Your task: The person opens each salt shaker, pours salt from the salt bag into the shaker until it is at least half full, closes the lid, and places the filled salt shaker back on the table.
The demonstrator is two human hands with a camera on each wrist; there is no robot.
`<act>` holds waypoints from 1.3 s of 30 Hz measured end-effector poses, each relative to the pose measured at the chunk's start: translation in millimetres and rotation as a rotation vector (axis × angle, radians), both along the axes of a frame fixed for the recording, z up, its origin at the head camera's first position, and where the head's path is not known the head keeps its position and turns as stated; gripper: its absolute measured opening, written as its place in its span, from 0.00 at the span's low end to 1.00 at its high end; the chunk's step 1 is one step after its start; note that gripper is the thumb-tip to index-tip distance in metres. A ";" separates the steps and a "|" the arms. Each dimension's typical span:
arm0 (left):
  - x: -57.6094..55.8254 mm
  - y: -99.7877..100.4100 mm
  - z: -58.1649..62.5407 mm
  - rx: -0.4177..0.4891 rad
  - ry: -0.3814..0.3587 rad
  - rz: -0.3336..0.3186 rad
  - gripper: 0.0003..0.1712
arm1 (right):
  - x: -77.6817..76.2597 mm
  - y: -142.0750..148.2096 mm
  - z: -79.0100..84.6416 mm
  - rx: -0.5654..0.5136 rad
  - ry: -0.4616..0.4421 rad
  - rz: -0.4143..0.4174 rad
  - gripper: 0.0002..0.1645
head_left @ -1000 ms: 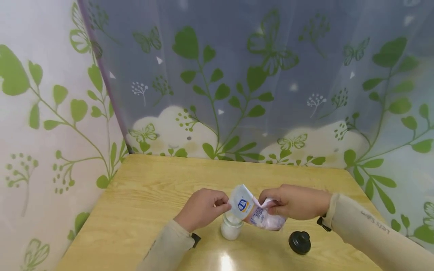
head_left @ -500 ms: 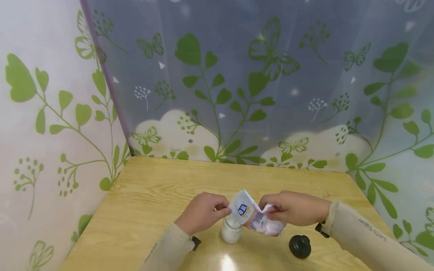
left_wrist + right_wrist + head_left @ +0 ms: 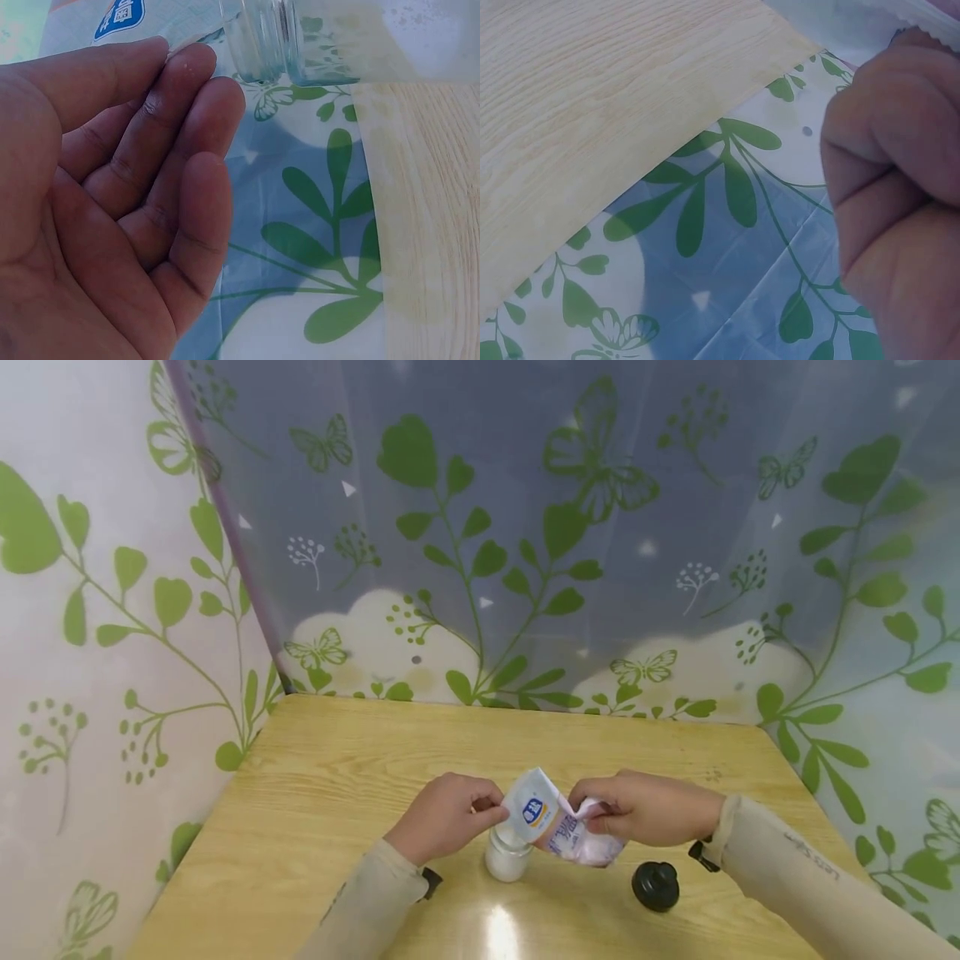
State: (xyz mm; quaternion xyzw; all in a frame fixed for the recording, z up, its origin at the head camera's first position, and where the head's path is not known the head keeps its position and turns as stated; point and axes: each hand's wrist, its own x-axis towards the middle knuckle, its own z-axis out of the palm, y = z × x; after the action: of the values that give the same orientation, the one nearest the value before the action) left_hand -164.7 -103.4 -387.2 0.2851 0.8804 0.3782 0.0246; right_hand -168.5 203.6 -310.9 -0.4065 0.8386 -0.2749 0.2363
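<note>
A white and pale purple salt bag [image 3: 564, 837] with a blue logo is tilted over a small glass jar [image 3: 507, 860], its open end down at the jar's mouth. My left hand [image 3: 447, 818] pinches the edge of the bag's open end between thumb and forefinger. In the left wrist view that pinch shows beside the clear jar [image 3: 330, 45], the other fingers loosely curled and a few white grains on a fingertip. My right hand [image 3: 651, 807] grips the bunched upper side of the bag. White contents fill much of the jar, which stands upright on the table.
A round black lid [image 3: 656, 886] with a knob lies on the wooden table [image 3: 360, 752], right of the jar. Curtains printed with leaves and butterflies [image 3: 487, 560] hang behind the table and at both sides.
The head view shifts slightly up and down. Both hands, the tilted bag and the jar otherwise keep nearly the same places relative to each other.
</note>
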 end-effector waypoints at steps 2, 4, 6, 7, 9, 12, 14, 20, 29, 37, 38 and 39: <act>0.1 -0.5 -0.6 -0.001 -0.001 -0.001 0.06 | 0.0 -0.1 0.1 0.003 -0.009 -0.004 0.12; 0.5 -1.0 -1.1 -0.001 -0.005 0.002 0.06 | 0.1 -0.3 0.3 0.003 -0.017 -0.006 0.12; 0.8 -1.4 -1.4 -0.001 -0.008 0.005 0.06 | 0.3 -0.7 0.6 0.002 -0.023 -0.008 0.12; 0.8 -1.5 -1.7 -0.001 -0.008 0.006 0.06 | 0.3 -1.0 0.8 0.002 -0.027 -0.008 0.12; 0.8 -1.7 -1.9 -0.001 -0.008 0.009 0.06 | 0.2 -1.3 1.3 0.003 -0.029 -0.010 0.12; 0.2 -1.5 -2.2 0.002 -0.005 0.006 0.06 | 0.3 -1.3 2.0 0.009 -0.032 -0.014 0.12; 0.2 -1.2 -2.0 0.003 -0.005 0.001 0.06 | 0.5 -0.9 2.4 0.013 -0.034 -0.019 0.12; 0.2 -0.4 -0.8 0.007 -0.003 -0.008 0.06 | 0.1 -0.2 2.1 0.014 -0.042 -0.019 0.13; -0.3 -0.7 1.0 0.013 0.018 -0.004 0.05 | -0.5 -1.4 5.6 0.016 -0.037 -0.017 0.13; -0.1 0.0 2.7 0.002 0.009 0.009 0.05 | -1.4 -0.9 7.8 0.040 -0.012 -0.014 0.12; -0.1 0.0 2.9 0.004 0.007 0.011 0.05 | -1.4 -0.7 8.5 0.044 -0.009 -0.014 0.12; -0.1 0.0 3.0 0.006 0.007 0.011 0.05 | -1.5 -0.6 9.2 0.049 -0.005 -0.016 0.12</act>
State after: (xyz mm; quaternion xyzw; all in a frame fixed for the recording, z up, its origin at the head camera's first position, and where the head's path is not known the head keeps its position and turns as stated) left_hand -164.9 -103.4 -384.2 0.2818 0.8809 0.3799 0.0186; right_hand -170.0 203.0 -301.8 -0.3932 0.8478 -0.2572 0.2459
